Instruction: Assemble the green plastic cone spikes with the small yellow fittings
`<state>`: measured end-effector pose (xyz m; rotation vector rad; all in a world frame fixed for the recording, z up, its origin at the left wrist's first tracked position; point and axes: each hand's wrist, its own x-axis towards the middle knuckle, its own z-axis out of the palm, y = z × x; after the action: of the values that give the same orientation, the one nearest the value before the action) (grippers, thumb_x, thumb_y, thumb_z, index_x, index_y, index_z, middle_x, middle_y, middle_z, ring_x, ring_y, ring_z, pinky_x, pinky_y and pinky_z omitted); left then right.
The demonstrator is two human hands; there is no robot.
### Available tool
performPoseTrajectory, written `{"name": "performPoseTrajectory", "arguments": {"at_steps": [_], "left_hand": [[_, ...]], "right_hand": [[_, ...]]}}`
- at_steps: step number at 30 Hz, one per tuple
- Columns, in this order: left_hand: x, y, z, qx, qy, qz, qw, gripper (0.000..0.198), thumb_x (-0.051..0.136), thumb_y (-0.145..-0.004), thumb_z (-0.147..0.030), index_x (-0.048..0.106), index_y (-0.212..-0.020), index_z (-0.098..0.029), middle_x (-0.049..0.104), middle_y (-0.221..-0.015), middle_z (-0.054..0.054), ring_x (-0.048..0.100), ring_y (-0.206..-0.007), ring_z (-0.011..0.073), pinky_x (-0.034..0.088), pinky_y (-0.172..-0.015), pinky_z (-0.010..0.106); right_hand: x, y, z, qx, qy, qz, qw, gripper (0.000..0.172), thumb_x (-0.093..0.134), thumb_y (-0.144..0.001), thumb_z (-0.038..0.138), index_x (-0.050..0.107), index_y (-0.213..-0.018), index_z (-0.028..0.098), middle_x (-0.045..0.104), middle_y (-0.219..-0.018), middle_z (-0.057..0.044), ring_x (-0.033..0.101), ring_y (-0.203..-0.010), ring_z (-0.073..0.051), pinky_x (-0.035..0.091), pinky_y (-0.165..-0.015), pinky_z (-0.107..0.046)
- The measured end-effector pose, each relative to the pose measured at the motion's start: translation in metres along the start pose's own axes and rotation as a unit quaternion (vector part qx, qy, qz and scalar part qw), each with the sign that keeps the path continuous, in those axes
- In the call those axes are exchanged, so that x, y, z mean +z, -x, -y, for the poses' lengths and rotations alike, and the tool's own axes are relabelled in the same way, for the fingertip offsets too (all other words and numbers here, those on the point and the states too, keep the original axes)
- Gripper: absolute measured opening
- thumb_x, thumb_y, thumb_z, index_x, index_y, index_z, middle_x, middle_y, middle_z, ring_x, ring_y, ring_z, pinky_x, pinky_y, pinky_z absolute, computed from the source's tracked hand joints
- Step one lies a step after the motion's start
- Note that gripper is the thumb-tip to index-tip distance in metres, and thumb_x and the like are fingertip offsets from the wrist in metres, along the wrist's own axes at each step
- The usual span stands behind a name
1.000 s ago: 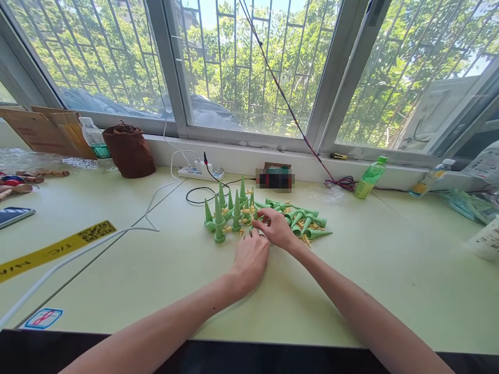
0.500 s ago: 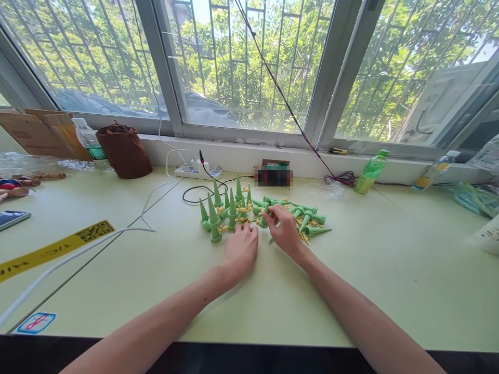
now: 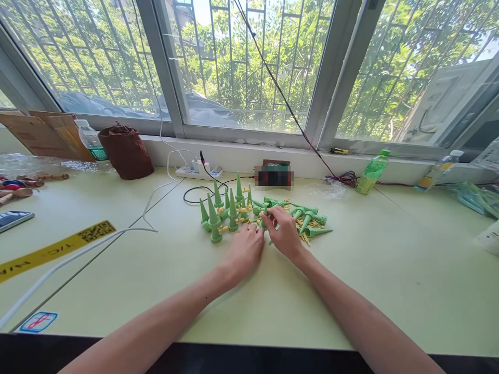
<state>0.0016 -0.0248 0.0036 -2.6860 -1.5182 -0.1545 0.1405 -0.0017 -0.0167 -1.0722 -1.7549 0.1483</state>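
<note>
Between my hands a green plastic watering spike (image 3: 264,222) stands point up. My right hand (image 3: 284,231) is closed on it from the right, thumb and fingers pinching its upper part. My left hand (image 3: 246,248) is closed at its lower left side, with the fingertips at its base and partly hidden. Left of my hands, several green spikes (image 3: 214,221) stand upright, some with yellow valves (image 3: 223,228) at the side. A loose heap of green spikes (image 3: 307,217) lies behind and right of my right hand, with small yellow valves (image 3: 306,238) among them.
A white power strip (image 3: 208,171) with a black cable sits at the back. Green bottle (image 3: 372,172), brown pouch (image 3: 127,151) and cardboard box (image 3: 54,135) line the window side. On the left lie a white cable (image 3: 146,210), yellow tape (image 3: 58,249) and a phone (image 3: 13,220).
My left hand has moved right, from beside the standing spikes to the base of the spike in my right hand. The right hand has barely moved.
</note>
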Motion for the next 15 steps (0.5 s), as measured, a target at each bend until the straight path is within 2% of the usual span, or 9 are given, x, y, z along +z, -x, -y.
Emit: {"name": "performPoseTrajectory", "arguments": {"at_steps": [5, 11, 15], "left_hand": [[0.003, -0.005, 0.004, 0.031, 0.03, -0.033, 0.999, 0.018, 0.041, -0.09, -0.014, 0.059, -0.09, -0.015, 0.06, -0.099, 0.012, 0.055, -0.097, 0.0258, 0.048, -0.08, 0.036], [0.005, -0.009, 0.008, -0.014, 0.047, -0.06, 0.997, 0.018, 0.042, -0.09, -0.016, 0.055, -0.103, -0.017, 0.055, -0.108, 0.012, 0.058, -0.095, 0.0239, 0.048, -0.075, 0.034], [0.006, -0.011, 0.011, -0.03, 0.066, -0.049, 0.996, 0.017, 0.042, -0.091, -0.019, 0.054, -0.102, -0.017, 0.055, -0.099, 0.011, 0.061, -0.085, 0.0231, 0.048, -0.071, 0.033]], "right_hand": [[-0.001, 0.0, -0.002, 0.0, 0.016, -0.029, 0.999, 0.019, 0.045, -0.097, 0.03, 0.058, -0.088, 0.018, 0.058, -0.085, -0.006, 0.054, -0.073, -0.017, 0.044, -0.068, -0.028], [-0.001, 0.0, -0.003, 0.0, 0.016, -0.047, 0.999, 0.018, 0.046, -0.096, 0.03, 0.058, -0.089, 0.018, 0.058, -0.084, -0.006, 0.053, -0.071, -0.016, 0.044, -0.065, -0.027], [-0.001, 0.0, -0.002, 0.007, 0.025, -0.055, 0.998, 0.021, 0.044, -0.097, 0.032, 0.058, -0.089, 0.019, 0.058, -0.084, -0.006, 0.054, -0.072, -0.017, 0.044, -0.065, -0.028]]}}
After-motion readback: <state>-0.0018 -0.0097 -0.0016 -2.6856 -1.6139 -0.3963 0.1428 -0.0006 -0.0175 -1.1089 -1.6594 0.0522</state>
